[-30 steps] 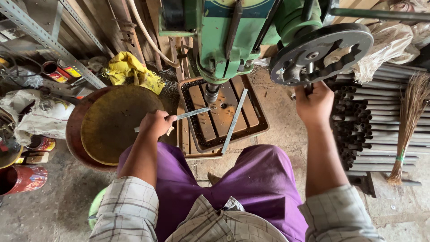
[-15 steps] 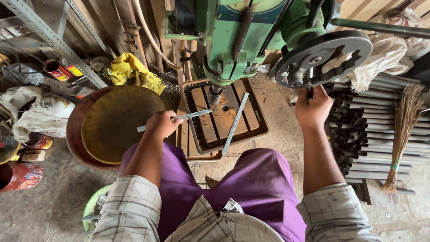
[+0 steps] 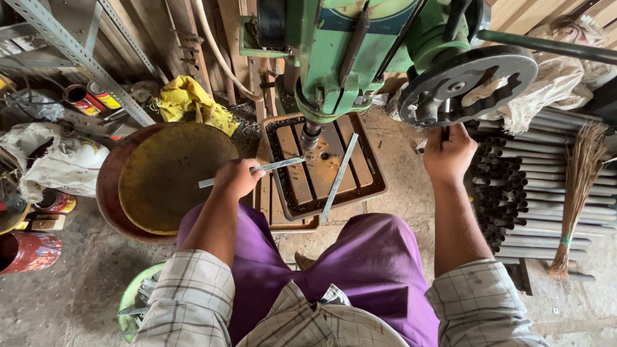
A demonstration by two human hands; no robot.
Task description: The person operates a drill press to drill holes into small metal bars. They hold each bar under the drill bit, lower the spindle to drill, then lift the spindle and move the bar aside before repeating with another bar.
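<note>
Nearest, the left hand (image 3: pixel 236 178) grips a flat metal strip (image 3: pixel 277 166), its far end lying on the drill table (image 3: pixel 373 186) under the drill bit (image 3: pixel 310 137). Farther right, the right hand (image 3: pixel 448 154) closes on the feed wheel (image 3: pixel 466 83) handle. Whether the bit touches the strip is unclear; a second strip (image 3: pixel 339 177) lies beside, seemingly waiting.

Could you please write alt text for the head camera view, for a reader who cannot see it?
Seen from above, a seated person's left hand holds a flat metal strip under the chuck of a green drill press, while the right hand grips its feed handle. A second strip lies across the slotted table; metal rods are stacked at right.
</note>
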